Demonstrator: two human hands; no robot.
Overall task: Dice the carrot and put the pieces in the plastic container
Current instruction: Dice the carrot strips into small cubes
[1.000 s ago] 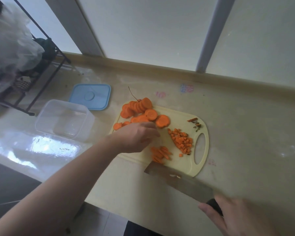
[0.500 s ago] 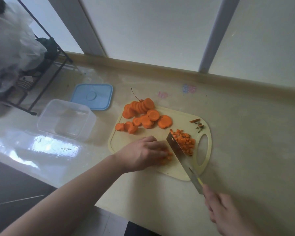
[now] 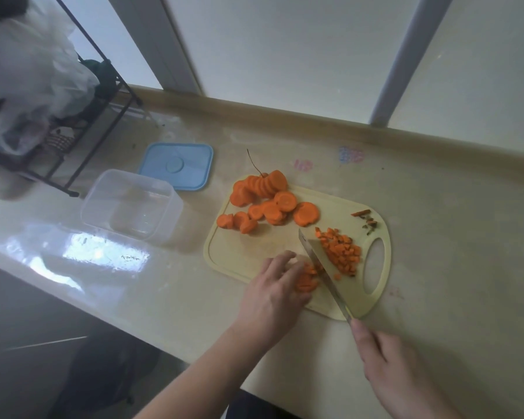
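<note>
Between the cutting board (image 3: 242, 258) and the plastic container (image 3: 130, 204) we see a bare strip of surface (image 3: 454, 237), wide enough for a hand to pass. The blue lid (image 3: 176, 166) lies just behind the container, near the wire rack (image 3: 82, 95) at far left. On the board, carrot slices (image 3: 266, 204) crowd the far edge and the diced pile (image 3: 341, 252) the handle end. Right of the board we find open surface.
</note>
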